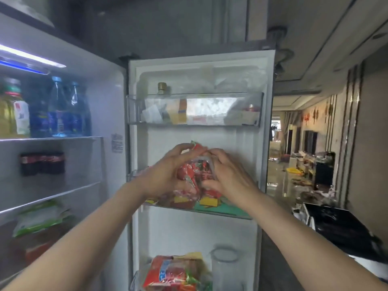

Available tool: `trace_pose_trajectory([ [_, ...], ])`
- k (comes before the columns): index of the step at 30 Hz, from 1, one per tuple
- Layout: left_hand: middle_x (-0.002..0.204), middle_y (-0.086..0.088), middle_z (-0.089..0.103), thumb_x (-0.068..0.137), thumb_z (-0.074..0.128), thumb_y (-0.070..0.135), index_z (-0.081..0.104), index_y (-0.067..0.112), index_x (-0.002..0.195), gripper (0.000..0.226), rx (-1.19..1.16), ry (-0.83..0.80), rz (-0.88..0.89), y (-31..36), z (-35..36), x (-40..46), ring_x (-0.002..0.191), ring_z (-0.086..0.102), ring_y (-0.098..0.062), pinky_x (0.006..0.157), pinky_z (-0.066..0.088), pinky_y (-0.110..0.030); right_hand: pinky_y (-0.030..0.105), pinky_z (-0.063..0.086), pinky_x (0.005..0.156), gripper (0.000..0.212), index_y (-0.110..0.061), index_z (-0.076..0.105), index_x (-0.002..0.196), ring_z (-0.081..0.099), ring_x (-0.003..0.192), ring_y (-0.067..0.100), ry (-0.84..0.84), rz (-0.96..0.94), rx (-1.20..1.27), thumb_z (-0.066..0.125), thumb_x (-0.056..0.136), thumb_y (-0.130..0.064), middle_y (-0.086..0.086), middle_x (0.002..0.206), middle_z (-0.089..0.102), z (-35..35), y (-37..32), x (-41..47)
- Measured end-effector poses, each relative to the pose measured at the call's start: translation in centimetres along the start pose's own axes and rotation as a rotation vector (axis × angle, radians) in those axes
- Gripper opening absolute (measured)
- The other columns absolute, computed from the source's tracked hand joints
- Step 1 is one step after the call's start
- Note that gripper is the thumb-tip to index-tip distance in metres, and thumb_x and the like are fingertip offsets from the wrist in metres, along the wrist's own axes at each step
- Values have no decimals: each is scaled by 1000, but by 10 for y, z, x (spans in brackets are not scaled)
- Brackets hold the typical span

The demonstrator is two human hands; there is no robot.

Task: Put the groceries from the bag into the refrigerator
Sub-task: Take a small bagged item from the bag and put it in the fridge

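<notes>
Progress: mid-task. Your left hand [168, 171] and right hand [228, 175] both grip a red snack packet [195, 171], frame centre, over the middle door shelf [226, 213]; bag unseen.

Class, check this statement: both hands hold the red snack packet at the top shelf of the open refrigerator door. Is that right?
Not quite. The head view shows the left hand and right hand holding the red snack packet at the middle door shelf, not the top door shelf.

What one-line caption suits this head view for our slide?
Both hands, left hand and right hand, hold a red snack packet at the refrigerator's middle door shelf.
</notes>
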State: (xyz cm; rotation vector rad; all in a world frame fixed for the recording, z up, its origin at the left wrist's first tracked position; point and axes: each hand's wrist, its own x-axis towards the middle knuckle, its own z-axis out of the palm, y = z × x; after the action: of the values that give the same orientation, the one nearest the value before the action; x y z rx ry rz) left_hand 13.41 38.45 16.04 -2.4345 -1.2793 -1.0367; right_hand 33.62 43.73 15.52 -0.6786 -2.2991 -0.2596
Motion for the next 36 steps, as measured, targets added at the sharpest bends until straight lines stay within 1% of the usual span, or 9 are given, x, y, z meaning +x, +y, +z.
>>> trace_pose_trajectory([
  [7,143,-4,32,56,66,77,28,49,142,98,-27,-37,-21,-69,1,56,137,29,-14,115,27,-33,39,39,103,76,-18,40,141,44,121,19,-37,146,-9,72,78,-45,-2,135,43,24,34,58],
  [10,142,5,37,59,77,60,30,42,143,97,-97,-92,-40,-94,15,59,134,30,-3,115,26,-30,41,38,106,81,-29,27,148,40,127,18,-115,181,11,64,81,-54,-5,141,39,44,49,63],
  [13,139,21,34,65,83,40,23,43,143,99,-133,-130,-48,-107,24,56,129,29,9,110,24,-16,43,24,115,89,-33,6,152,25,141,19,-133,157,-122,54,83,-63,-5,157,21,54,56,63],
  [17,146,13,36,66,80,47,34,30,144,92,-77,-19,61,-105,29,48,135,32,-2,113,26,-23,40,11,120,85,-34,-10,152,3,146,10,-139,69,-227,40,90,-64,-11,161,-2,56,56,53],
  [20,143,18,39,73,75,48,27,33,145,88,-79,-141,32,-99,27,36,128,40,7,107,32,-15,45,18,118,75,-34,-1,152,10,146,10,-268,91,-161,16,91,-72,-10,161,8,60,63,48],
  [22,146,20,33,83,58,58,14,38,147,81,-38,-248,2,-96,26,32,128,39,8,108,32,-15,46,20,117,74,-36,1,152,14,146,10,-334,110,-134,9,89,-74,-10,160,13,60,67,48],
  [27,158,11,-2,83,15,75,-5,30,150,83,236,-290,-11,-102,40,32,144,-2,1,115,-1,-19,48,13,118,80,-34,-5,152,5,147,11,-429,142,-158,7,85,-76,-9,162,1,59,59,48],
  [30,157,11,-5,85,15,70,-6,28,150,81,269,-291,-27,-105,43,31,143,-6,0,111,-6,-15,48,11,118,83,-33,-6,152,4,147,13,-431,160,-159,4,83,-77,-8,162,1,59,56,46],
  [36,159,7,2,88,22,67,-3,27,151,78,272,-301,-43,-102,39,33,144,1,-2,118,4,-24,46,2,119,89,-20,-7,153,-3,147,13,-354,181,-269,6,85,-75,-2,162,-5,57,54,42],
])
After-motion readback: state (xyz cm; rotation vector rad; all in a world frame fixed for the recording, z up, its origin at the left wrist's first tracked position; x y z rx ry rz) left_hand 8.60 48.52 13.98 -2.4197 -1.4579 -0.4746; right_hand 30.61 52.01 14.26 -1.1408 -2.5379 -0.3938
